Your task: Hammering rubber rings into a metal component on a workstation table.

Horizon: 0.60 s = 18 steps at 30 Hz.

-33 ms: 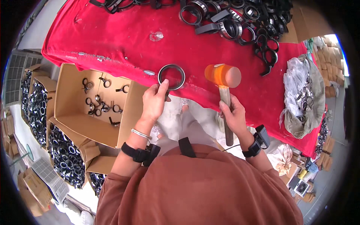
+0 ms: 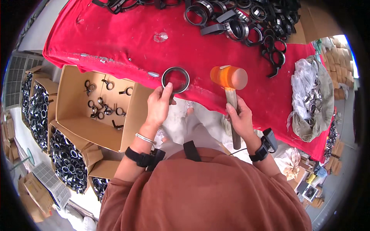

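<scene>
Between the fingers of my left hand (image 2: 158, 106) is a black ring with a short handle (image 2: 188, 81), held over the near edge of the red cloth (image 2: 127, 42). Its thumb presses on the lower left of the rim, and the fingers wrap the handle, mostly hiding it. My right hand (image 2: 241, 117) grips the wooden handle of a mallet with an orange head (image 2: 229, 78). The mallet's head is up, to the right of the ring and apart from it.
Many black and silver rings (image 2: 237, 30) lie heaped at the table's far right. An open cardboard box (image 2: 92, 133) at my left holds several handled rings; fuller boxes (image 2: 69, 161) stand beyond. A cloth sack (image 2: 325, 82) with clear plastic rests at the right.
The black ring and my left hand have shifted very slightly toward me. The right hand and mallet are almost unmoved.
</scene>
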Motion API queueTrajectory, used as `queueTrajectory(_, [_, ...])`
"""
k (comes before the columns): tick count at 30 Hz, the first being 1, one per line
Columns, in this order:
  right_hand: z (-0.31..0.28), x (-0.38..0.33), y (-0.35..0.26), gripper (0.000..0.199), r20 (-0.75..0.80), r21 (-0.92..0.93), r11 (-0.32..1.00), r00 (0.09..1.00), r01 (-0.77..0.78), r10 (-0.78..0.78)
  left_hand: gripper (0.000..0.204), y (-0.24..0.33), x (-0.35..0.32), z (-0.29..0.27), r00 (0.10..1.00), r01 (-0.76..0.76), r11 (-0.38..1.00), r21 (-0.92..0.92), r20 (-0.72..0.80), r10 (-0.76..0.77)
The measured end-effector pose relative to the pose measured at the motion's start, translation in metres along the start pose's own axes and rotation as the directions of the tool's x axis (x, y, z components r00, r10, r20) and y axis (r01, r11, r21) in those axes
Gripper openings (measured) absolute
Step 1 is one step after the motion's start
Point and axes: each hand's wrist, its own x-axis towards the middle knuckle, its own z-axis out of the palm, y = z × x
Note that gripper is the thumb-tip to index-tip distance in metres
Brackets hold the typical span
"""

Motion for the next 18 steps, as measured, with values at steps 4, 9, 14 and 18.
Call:
queueTrajectory(4, [0.006, -0.003, -0.006, 0.042, -0.095, -0.09, 0.994, 0.993, 0.055, -0.063, 0.038, -0.013, -0.004, 0.006, 0.989, -0.126, 0.966, -0.226, 0.047, 0.14])
queueTrajectory(9, [0.007, -0.006, -0.007, 0.05, -0.028, 0.008, 0.998, 0.998, -0.056, 0.056, 0.035, -0.013, 0.001, 0.002, 0.989, -0.056, 0.98, -0.191, 0.121, 0.08])
queueTrajectory(14, [0.01, -0.017, -0.024, 0.051, -0.084, -0.155, 0.984, 0.992, 0.085, -0.099, 0.038, 0.0, -0.003, 0.002, 0.989, -0.109, 0.993, -0.052, 0.098, 0.114])
queueTrajectory(18, [0.02, -0.036, -0.05, 0.05, -0.047, -0.066, 0.95, 0.95, 0.304, -0.308, 0.038, -0.004, -0.003, 0.002, 0.992, -0.089, 0.991, -0.098, 0.081, 0.097])
